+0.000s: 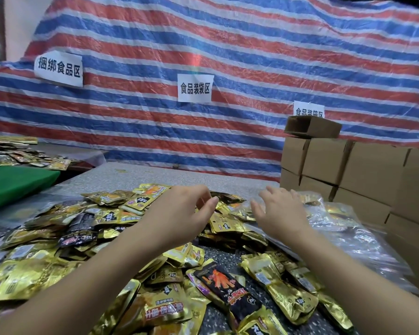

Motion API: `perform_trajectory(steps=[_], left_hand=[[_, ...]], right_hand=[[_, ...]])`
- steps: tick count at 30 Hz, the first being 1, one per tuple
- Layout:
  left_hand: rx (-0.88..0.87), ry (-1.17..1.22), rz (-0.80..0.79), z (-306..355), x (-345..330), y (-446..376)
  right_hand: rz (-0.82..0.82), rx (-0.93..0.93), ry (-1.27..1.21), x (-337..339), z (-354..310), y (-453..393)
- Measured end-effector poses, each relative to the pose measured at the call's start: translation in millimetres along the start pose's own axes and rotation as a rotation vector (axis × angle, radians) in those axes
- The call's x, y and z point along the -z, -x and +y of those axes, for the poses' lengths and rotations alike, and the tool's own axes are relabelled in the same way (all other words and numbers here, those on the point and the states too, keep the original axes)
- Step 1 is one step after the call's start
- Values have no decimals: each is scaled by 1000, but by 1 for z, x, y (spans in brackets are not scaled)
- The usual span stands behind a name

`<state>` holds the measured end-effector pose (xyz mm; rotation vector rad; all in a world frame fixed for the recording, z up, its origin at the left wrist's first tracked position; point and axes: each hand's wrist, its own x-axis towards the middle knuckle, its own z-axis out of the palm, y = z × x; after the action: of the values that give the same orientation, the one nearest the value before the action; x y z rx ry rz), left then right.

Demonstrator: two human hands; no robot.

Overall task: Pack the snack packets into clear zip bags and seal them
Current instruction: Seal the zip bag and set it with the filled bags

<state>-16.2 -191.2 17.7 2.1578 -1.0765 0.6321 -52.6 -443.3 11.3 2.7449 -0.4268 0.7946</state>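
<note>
A big heap of gold and black snack packets [111,228] covers the speckled table [191,172]. My left hand [179,213] hovers over the far middle of the heap, fingers loosely curled with thumb and forefinger close together; nothing shows between them. My right hand [279,211] is spread open, fingers straight, just above a pile of clear zip bags [344,228] at the right, some with gold packets inside. A black packet with orange print [224,285] lies near the front.
Stacked cardboard boxes [348,170] stand at the right, close to the bags. A striped tarp [228,56] with paper signs hangs behind the table. A green-covered surface [15,182] and more packets [17,153] lie at the left.
</note>
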Motion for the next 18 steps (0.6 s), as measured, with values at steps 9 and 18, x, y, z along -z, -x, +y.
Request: perform_trajectory(steps=[9, 18], left_hand=[[17, -17, 33, -1, -4, 0], [78, -53, 144, -14, -1, -7]], right_hand=[[391, -6, -790, 41, -92, 15], [378, 23, -1221, 79, -113, -2]])
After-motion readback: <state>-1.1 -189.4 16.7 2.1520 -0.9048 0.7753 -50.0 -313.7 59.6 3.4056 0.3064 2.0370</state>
